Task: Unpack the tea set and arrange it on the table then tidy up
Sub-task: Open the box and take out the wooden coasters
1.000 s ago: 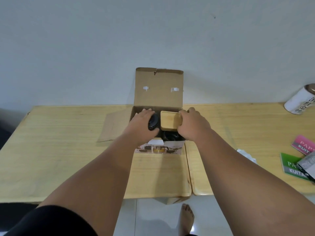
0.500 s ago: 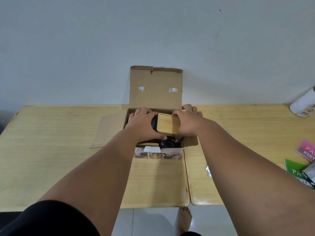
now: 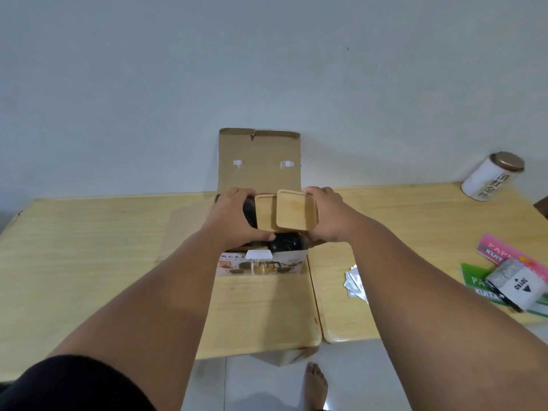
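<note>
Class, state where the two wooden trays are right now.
In the head view, the wooden trays sit mid-frame, gripped between the left hand and right hand, just above the open cardboard box at the table's far edge.

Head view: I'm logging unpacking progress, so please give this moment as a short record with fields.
box: open brown cardboard box, lid flap upright, on the pale wooden table
left hand: grips a square light-wood tray above the box
right hand: grips a second square light-wood tray, overlapping the first
inside box: glossy black items, kind unclear
table, right side: white cylindrical tin with brown lid; silver sachets
progress: nothing from the set placed on the table yet
</note>
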